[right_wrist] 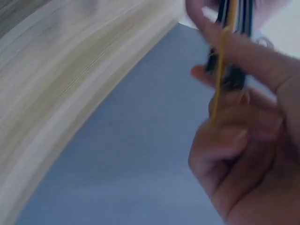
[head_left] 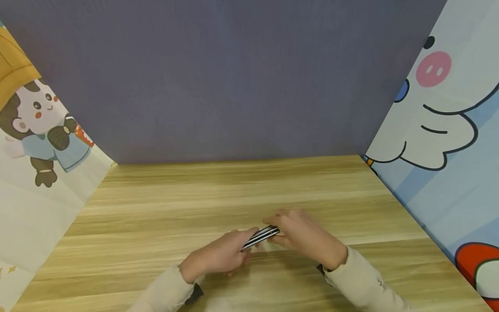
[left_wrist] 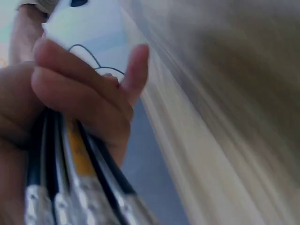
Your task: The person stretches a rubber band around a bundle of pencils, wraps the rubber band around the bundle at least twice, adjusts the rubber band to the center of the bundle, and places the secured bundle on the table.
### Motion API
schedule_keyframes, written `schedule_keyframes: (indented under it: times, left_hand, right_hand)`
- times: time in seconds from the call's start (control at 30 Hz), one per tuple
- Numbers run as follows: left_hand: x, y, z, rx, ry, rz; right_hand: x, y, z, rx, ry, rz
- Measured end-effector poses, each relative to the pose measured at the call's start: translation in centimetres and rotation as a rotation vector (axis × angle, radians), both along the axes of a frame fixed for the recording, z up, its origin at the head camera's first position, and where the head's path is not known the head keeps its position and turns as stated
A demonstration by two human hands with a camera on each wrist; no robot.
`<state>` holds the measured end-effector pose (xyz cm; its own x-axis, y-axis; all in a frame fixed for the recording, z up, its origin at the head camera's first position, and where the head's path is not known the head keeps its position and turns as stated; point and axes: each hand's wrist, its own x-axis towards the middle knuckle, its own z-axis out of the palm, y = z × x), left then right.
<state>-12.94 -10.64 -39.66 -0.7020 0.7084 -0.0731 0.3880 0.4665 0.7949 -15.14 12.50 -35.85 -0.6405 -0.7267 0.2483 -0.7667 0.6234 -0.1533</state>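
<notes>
We're right over the wood-grained desk (head_left: 156, 208), and there's the bundle (head_left: 260, 237) of slim, pen-like sticks, slanting between two hands! We see the left hand (head_left: 224, 253) with its fingers wrapped round it, silver ends (left_wrist: 89, 201) showing, one orange stick (left_wrist: 78, 150) among the dark ones; marks on that barrel are too blurred for us to read. Up at the other end we have the right hand (head_left: 308, 236), fingers curled and clamped on a yellow band (right_wrist: 218, 84), hooked over one finger and running straight to the others. Does it circle the sticks? We can't tell. Behind, we've got a grey panel (head_left: 234, 86), with a pink-snouted cartoon figure (head_left: 432, 99) on the right.
</notes>
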Motion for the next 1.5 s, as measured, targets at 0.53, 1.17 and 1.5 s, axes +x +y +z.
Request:
schedule_keyframes:
  times: [0.53,1.17,1.5]
  left_hand:
    - [0.6,-0.3,0.6,-0.392,0.682,0.446]
    - [0.7,-0.2,2.3,-0.188,0.682,0.352]
    - [0.2,-0.5,2.3,-0.156,0.669,0.345]
  right_hand:
    - [4.3,-3.4,0.1,-0.177,0.384,0.036]
    - [3.0,-1.4,1.5,-0.515,-0.008,0.016]
    - [1.8,-1.4,0.2,-0.512,-0.311,0.133]
